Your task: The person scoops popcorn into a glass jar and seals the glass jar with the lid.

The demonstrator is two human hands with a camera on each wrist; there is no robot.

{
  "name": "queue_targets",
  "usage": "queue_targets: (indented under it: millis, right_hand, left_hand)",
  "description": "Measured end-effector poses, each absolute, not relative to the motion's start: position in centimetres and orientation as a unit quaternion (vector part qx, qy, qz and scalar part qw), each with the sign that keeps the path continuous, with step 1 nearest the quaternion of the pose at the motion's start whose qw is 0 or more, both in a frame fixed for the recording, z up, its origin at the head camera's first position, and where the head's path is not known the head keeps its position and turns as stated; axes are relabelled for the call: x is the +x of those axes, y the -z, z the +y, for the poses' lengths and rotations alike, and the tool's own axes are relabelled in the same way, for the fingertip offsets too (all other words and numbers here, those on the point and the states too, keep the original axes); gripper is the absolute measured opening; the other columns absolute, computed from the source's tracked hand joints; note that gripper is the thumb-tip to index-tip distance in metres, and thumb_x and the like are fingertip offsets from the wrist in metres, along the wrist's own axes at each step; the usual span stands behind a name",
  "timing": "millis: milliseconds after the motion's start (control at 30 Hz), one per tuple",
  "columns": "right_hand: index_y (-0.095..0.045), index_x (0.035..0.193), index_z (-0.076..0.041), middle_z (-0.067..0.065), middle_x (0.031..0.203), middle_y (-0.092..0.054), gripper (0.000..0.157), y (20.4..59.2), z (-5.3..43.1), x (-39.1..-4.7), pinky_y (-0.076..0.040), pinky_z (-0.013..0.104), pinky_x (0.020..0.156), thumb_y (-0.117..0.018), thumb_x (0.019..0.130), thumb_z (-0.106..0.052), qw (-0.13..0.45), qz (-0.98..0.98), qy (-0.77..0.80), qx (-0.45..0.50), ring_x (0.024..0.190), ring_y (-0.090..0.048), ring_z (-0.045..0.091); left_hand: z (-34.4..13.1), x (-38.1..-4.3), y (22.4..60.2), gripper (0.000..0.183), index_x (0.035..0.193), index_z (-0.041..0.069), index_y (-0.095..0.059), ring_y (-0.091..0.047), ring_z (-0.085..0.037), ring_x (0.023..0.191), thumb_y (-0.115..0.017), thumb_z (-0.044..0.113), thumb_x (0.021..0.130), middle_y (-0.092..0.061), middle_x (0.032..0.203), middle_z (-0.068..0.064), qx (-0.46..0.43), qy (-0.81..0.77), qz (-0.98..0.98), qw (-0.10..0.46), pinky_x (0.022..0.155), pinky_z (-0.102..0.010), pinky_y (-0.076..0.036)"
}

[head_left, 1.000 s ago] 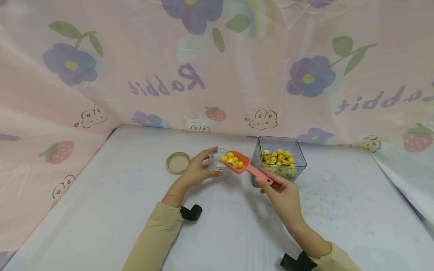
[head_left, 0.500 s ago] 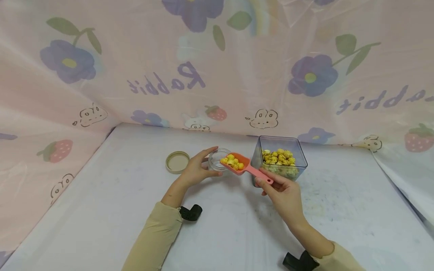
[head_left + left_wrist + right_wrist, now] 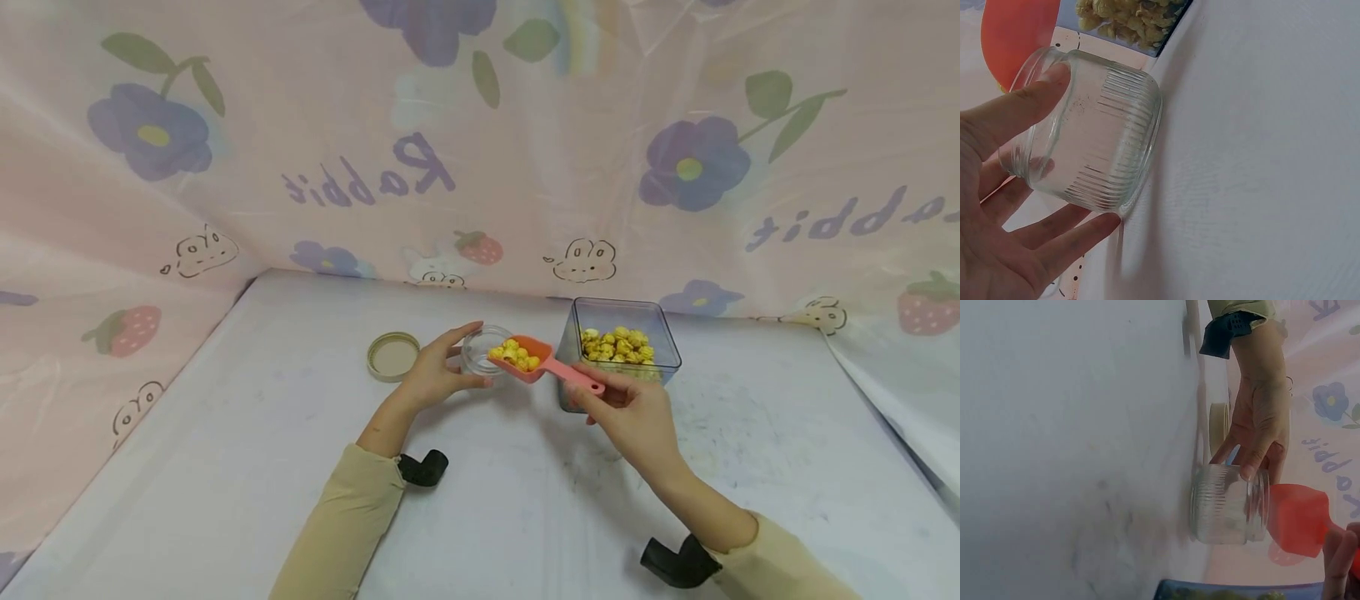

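Observation:
In the head view my left hand [image 3: 431, 375] grips a clear glass jar [image 3: 1104, 131] with thumb and fingers around its sides. The jar is upright on the table, its mouth uncovered, and I see no popcorn inside. My right hand [image 3: 637, 417] pinches the handle of an orange-pink scoop [image 3: 564, 374]. Yellow popcorn balls [image 3: 516, 356] lie in the scoop, whose front lip is over the jar's rim. In the right wrist view the scoop's bowl [image 3: 1300, 519] is right at the jar's mouth.
A transparent square box [image 3: 669, 360] of popcorn stands just behind the right hand. Left of the left hand lies a round beige-rimmed lid [image 3: 393, 358]. A printed pink curtain [image 3: 510, 183] hangs along the back of the white table [image 3: 495, 517].
The right hand and forearm have shifted slightly to the right, and the scoop's handle end has risen a little. The left hand and jar have kept their place.

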State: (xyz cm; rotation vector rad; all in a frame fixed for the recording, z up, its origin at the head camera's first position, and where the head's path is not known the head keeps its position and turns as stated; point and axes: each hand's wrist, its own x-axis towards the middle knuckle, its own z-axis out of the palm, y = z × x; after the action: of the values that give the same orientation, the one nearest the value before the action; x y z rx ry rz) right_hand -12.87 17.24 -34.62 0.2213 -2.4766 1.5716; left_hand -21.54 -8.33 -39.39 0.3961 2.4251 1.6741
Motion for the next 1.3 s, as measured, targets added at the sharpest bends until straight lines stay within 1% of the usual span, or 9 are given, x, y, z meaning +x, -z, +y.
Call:
queue_targets:
  millis: [100,167,333,400,600,833,1067,1133,1300]
  right_hand:
    - [-0.071,0.114,-0.004,0.013,0.081,-0.073,0.033,34.1,17.3,-13.2,-0.053,0.025,0.051,-0.075,0.084,-0.018,0.1,-0.847,-0.514,0.091,0.057,-0.063,0.011]
    - [-0.071,0.113,-0.003,0.014,0.08,-0.073,0.032,33.8,17.3,-13.4,-0.052,0.024,0.051,-0.075,0.084,-0.017,0.1,-0.854,-0.502,0.097,0.056,-0.062,0.01]
    - [-0.072,0.111,-0.003,0.012,0.078,-0.071,0.03,33.1,17.3,-13.7,-0.05,0.022,0.05,-0.075,0.084,-0.015,0.096,-0.868,-0.476,0.102,0.056,-0.062,0.02]
    - [-0.072,0.11,-0.003,0.01,0.077,-0.069,0.029,32.8,17.3,-13.8,-0.05,0.022,0.05,-0.075,0.084,-0.014,0.093,-0.874,-0.467,0.1,0.056,-0.062,0.022]
    - [-0.073,0.108,-0.005,0.007,0.076,-0.067,0.027,32.0,17.1,-14.2,-0.049,0.023,0.048,-0.075,0.083,-0.015,0.088,-0.89,-0.434,0.104,0.06,-0.06,0.013]
    - [-0.073,0.106,-0.003,0.009,0.079,-0.067,0.026,31.3,17.1,-14.4,-0.05,0.023,0.049,-0.075,0.083,-0.015,0.073,-0.888,-0.44,0.11,0.061,-0.062,0.011]
    - [-0.073,0.105,-0.001,0.009,0.077,-0.066,0.026,31.3,17.2,-14.0,-0.049,0.021,0.05,-0.075,0.082,-0.013,0.079,-0.892,-0.432,0.111,0.063,-0.061,0.009]
    - [-0.074,0.105,-0.001,0.009,0.076,-0.065,0.025,31.4,17.3,-13.9,-0.049,0.021,0.05,-0.075,0.082,-0.012,0.08,-0.892,-0.431,0.111,0.062,-0.06,0.01]
    - [-0.074,0.104,-0.002,0.008,0.072,-0.064,0.023,32.5,17.6,-13.5,-0.05,0.024,0.047,-0.074,0.082,-0.007,0.076,-0.888,-0.439,0.117,0.054,-0.059,0.012]
  left_hand:
    - [-8.4,-21.6,39.4,0.084,0.146,0.021,-0.041,-0.041,-0.037,0.133,-0.083,0.01,0.074,-0.035,0.152,-0.007,0.131,-0.56,0.814,0.085,0.096,-0.04,-0.051]
    - [-8.4,-21.6,39.4,0.084,0.146,0.021,-0.041,-0.041,-0.037,0.133,-0.083,0.01,0.074,-0.036,0.152,-0.006,0.132,-0.561,0.813,0.084,0.095,-0.039,-0.052]
    - [-8.3,-21.6,39.4,0.084,0.146,0.02,-0.041,-0.041,-0.037,0.133,-0.083,0.009,0.074,-0.036,0.152,-0.006,0.136,-0.564,0.81,0.083,0.093,-0.037,-0.053]
    - [-8.3,-21.6,39.4,0.084,0.146,0.019,-0.041,-0.042,-0.038,0.133,-0.083,0.01,0.074,-0.035,0.152,-0.006,0.138,-0.564,0.81,0.083,0.092,-0.036,-0.054]
    - [-8.4,-21.6,39.5,0.084,0.146,0.017,-0.041,-0.042,-0.039,0.132,-0.082,0.007,0.074,-0.036,0.152,-0.007,0.143,-0.568,0.806,0.081,0.092,-0.037,-0.054]
    - [-8.4,-21.6,39.4,0.085,0.146,0.017,-0.041,-0.042,-0.04,0.133,-0.083,0.005,0.073,-0.036,0.152,-0.006,0.149,-0.57,0.805,0.076,0.096,-0.041,-0.051]
    - [-8.4,-21.6,39.4,0.085,0.146,0.016,-0.041,-0.041,-0.041,0.132,-0.083,0.003,0.072,-0.037,0.152,-0.008,0.152,-0.565,0.808,0.07,0.095,-0.04,-0.052]
    - [-8.4,-21.6,39.5,0.085,0.146,0.016,-0.041,-0.042,-0.041,0.132,-0.082,0.002,0.072,-0.037,0.151,-0.008,0.152,-0.563,0.81,0.069,0.095,-0.04,-0.052]
    - [-8.4,-21.6,39.4,0.084,0.146,0.016,-0.041,-0.042,-0.04,0.132,-0.082,0.002,0.073,-0.037,0.151,-0.008,0.148,-0.56,0.812,0.068,0.096,-0.041,-0.051]
